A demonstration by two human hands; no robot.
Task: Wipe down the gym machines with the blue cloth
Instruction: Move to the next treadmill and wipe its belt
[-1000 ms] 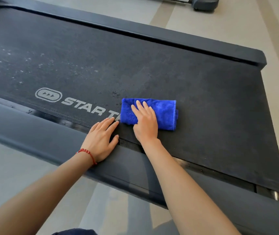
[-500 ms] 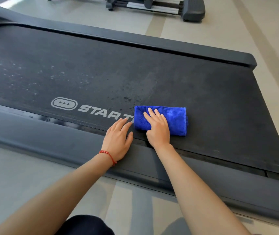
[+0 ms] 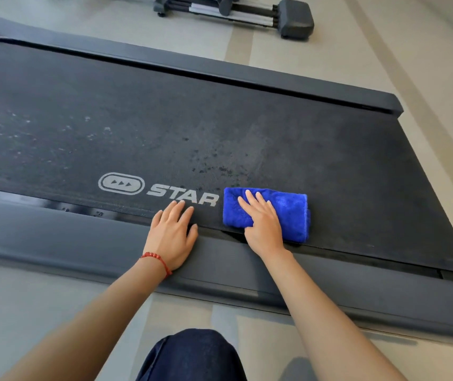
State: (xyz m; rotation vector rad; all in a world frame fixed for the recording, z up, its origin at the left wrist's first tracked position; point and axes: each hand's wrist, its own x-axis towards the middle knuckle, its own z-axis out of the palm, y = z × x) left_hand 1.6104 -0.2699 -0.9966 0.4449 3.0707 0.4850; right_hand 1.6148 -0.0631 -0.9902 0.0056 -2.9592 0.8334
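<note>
Head view: flat right hand (image 3: 262,225) on blue cloth (image 3: 288,213) at belt's (image 3: 247,127) near edge (left hand (image 3: 171,237) flat alongside), far belt seemingly free.

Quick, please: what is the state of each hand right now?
Left hand: open, flat on the treadmill edge, holding nothing.
Right hand: open, straight fingers pressing the cloth on the belt.

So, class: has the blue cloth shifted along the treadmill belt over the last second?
Yes, slightly left. The blue cloth now hides the T after STAR in the belt lettering, and that T showed earlier.
</note>
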